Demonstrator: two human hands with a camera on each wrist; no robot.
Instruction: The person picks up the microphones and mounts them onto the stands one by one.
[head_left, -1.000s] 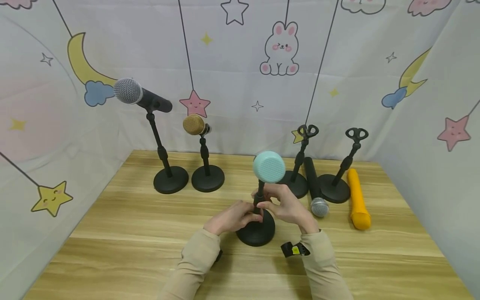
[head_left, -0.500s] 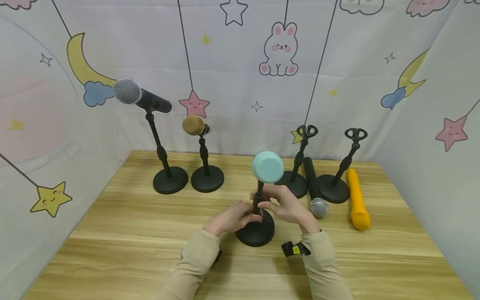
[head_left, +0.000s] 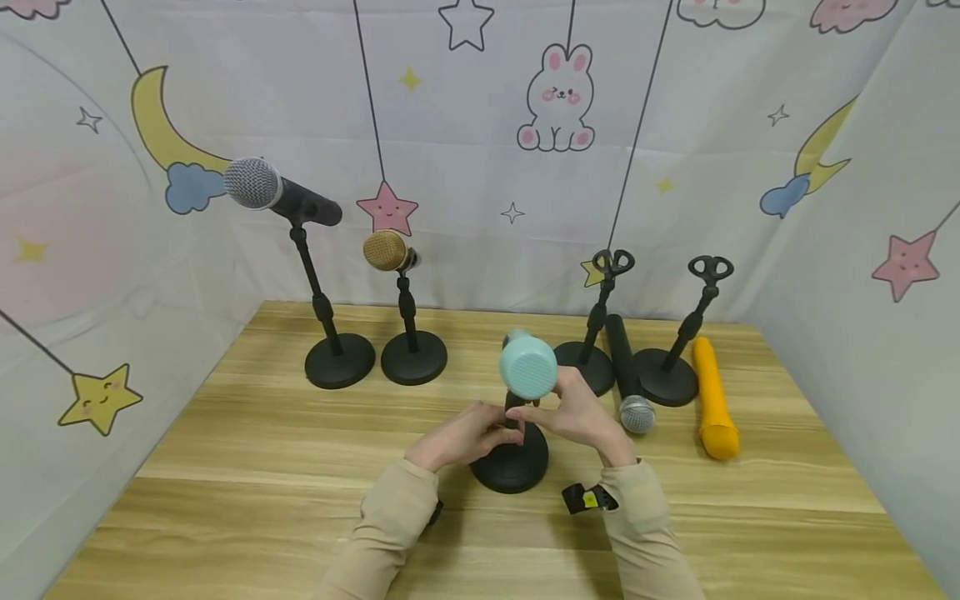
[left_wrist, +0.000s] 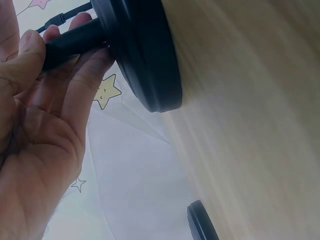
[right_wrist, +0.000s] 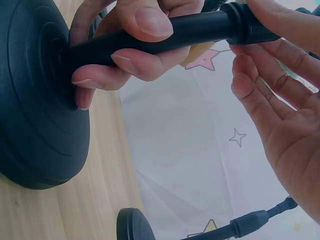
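A black microphone stand with a round base stands at the table's middle, carrying a microphone with a mint-green head. My left hand grips the lower pole just above the base; its fingers wrap the pole in the left wrist view. Higher up, my right hand holds the collar between thumb and fingers, as the right wrist view shows. The microphone's head hides the upper pole and part of my right hand in the head view.
At the back left, two stands bear a silver-headed microphone and a gold-headed one. Two bare stands with clips stand at the back right. Beside them lie a black microphone and an orange one. Printed cloth encloses the table.
The mint-green microphone has dropped lower, and the visible upper pole has shortened. My right hand still holds the collar; my left hand stays on the lower pole.
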